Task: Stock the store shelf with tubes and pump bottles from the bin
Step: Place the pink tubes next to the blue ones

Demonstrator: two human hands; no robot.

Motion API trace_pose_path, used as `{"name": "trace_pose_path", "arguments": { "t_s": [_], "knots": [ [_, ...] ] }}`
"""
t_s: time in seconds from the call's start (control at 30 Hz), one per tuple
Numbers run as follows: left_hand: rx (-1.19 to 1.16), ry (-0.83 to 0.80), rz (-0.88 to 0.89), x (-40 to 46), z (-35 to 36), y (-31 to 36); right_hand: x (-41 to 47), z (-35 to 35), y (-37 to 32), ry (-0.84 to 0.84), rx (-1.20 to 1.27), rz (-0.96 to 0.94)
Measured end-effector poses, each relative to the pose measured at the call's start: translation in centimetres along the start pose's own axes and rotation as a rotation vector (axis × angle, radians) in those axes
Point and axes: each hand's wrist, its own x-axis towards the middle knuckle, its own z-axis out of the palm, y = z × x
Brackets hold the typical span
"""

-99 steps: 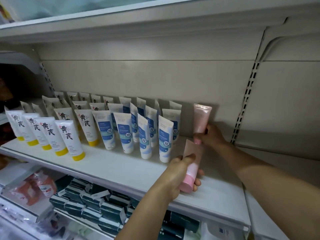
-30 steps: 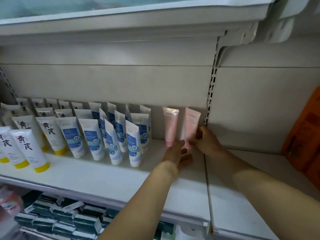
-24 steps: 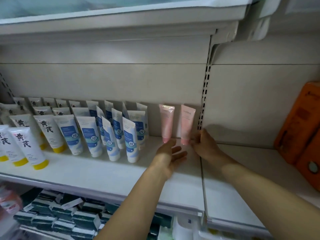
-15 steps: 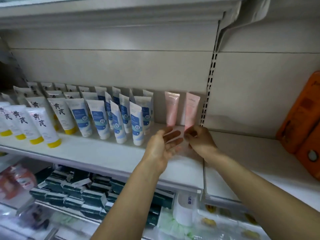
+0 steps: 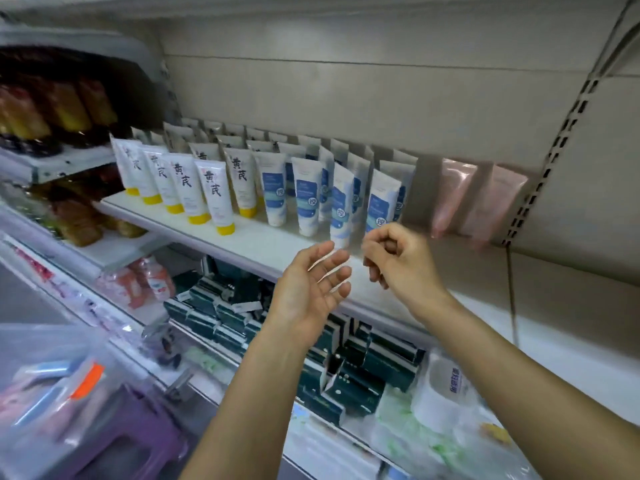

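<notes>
Both pink tubes [image 5: 479, 199] now parked upright at back of shelf [image 5: 277, 247], right of blue tubes [image 5: 306, 199]. Left hand [image 5: 308, 289] flat open, right hand [image 5: 398, 258] loosely curled, both empty, pulled back off shelf. Probably bin [image 5: 52, 386] next, below-left of shelf.

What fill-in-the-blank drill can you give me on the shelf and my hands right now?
1. Both hands, left hand and right hand, hold ____.
2. The two pink tubes stand to the ____ of the blue-label tubes.
3. The caps of the black-lettered tubes are ____.

Missing words: nothing; right; yellow
</notes>
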Motion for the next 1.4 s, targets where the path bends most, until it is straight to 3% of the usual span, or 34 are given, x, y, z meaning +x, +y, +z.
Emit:
{"name": "trace_pose_path", "arguments": {
  "t_s": [0.27, 0.7, 1.0, 1.4],
  "knots": [
    [-0.084, 0.244, 0.082, -3.0, -14.4, 7.5, -0.9, 16.6, -0.8, -0.294, 0.050, 0.038],
    [-0.088, 0.669, 0.122, -8.9, -38.8, 17.4, -5.4, 43.1, 0.7, -0.558, 0.117, 0.162],
    [-0.140, 0.843, 0.113, -10.2, -50.4, 21.3, -6.1, 53.4, 3.4, -0.689, 0.052, 0.276],
    [-0.311, 1.058, 0.109, -3.8, -63.1, 26.0, 0.7, 69.4, 8.9, -0.943, -0.047, 0.387]
  ]
}}
